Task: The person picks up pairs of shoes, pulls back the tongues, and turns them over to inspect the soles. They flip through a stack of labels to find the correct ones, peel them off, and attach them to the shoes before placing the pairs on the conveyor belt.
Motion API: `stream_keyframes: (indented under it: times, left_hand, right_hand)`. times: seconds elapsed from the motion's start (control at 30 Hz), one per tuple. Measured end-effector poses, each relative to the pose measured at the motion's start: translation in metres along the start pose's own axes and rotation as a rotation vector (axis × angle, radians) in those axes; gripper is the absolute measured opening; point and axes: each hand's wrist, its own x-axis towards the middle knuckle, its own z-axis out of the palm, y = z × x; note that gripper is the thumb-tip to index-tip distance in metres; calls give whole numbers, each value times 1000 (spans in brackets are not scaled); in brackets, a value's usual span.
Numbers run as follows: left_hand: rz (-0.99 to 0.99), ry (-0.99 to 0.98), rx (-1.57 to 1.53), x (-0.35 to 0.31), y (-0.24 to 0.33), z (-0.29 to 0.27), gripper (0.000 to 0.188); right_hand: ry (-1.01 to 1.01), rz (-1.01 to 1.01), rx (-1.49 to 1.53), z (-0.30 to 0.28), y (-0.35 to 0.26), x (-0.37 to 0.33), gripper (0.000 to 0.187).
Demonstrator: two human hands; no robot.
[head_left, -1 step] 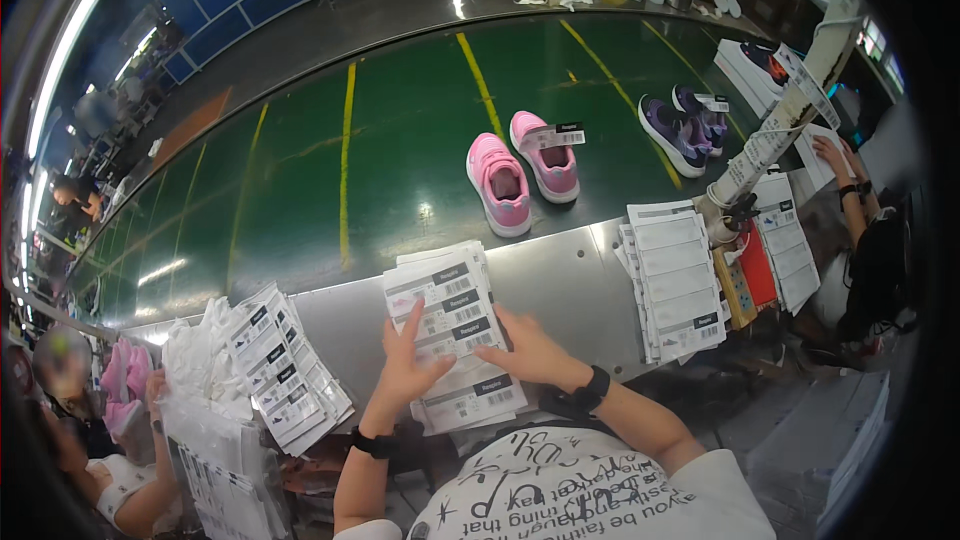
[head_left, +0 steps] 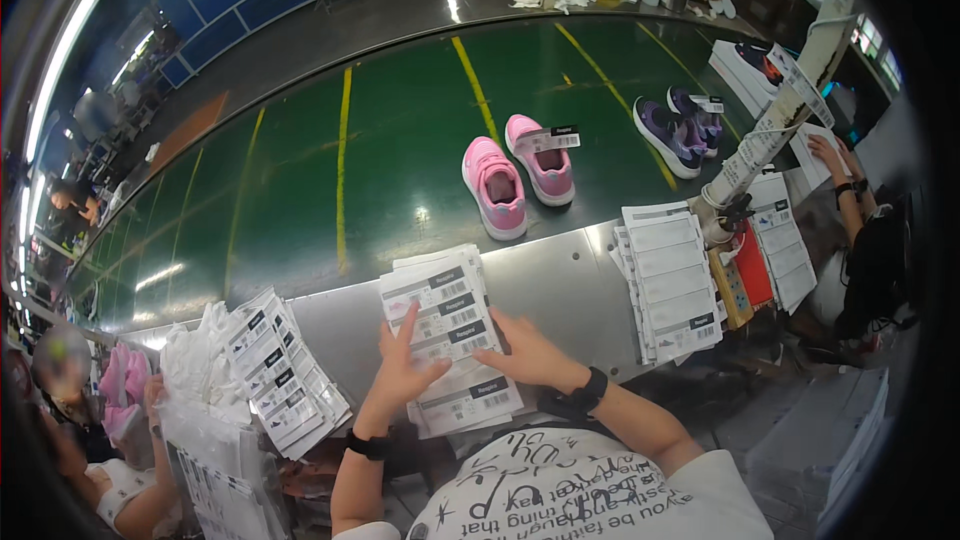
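In front of me a stack of white label sheets point(head_left: 445, 285) lies at the near metal edge of the green belt. Dark blocks, barcodes and small shoe pictures are printed on it. My left hand point(head_left: 402, 368) rests on the stack's left side, index finger stretched up and thumb out to the right. From the right, my right hand point(head_left: 532, 350) reaches the same stack, fingers spread and thumb tip on the top sheet. Beyond the stack stands a pair of pink sneakers point(head_left: 495, 190), with a label strip point(head_left: 550, 137) across the right shoe.
More label sheets point(head_left: 285, 370) lie at left beside crumpled white paper point(head_left: 205, 360). Another label stack point(head_left: 668, 285) sits at right near a post point(head_left: 765, 140). Dark purple sneakers point(head_left: 672, 135) stand farther along the belt point(head_left: 290, 190). Co-workers are at both sides; one's hands point(head_left: 835, 155) hold white sheets.
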Motion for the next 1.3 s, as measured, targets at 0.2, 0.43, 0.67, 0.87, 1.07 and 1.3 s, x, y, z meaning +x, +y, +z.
stream_keyframes:
  times: [0.2,0.43,0.67,0.87,1.07,1.3]
  left_hand:
    - [-76,-112,248,-13,63,-67,87]
    - [-88,-368,-1380,72,128,-43,48]
    - [-603,-348,-1902,202,42,91,14]
    - [-667,-430,-1860,224,76,93,6]
    - [-667,-387,-1888,223,31,99,10]
    - [-692,4,-1766,232,18,94,10]
  right_hand:
    - [134,-20,-288,-17,2,-30,56]
    - [36,107,249,-74,-19,-26,36]
    - [166,98,1102,-96,87,25,28]
    - [310,46,1154,-88,88,14,23]
    - [230,167,1099,-107,66,35,24]
    - [214,214,1090,-111,57,30,24]
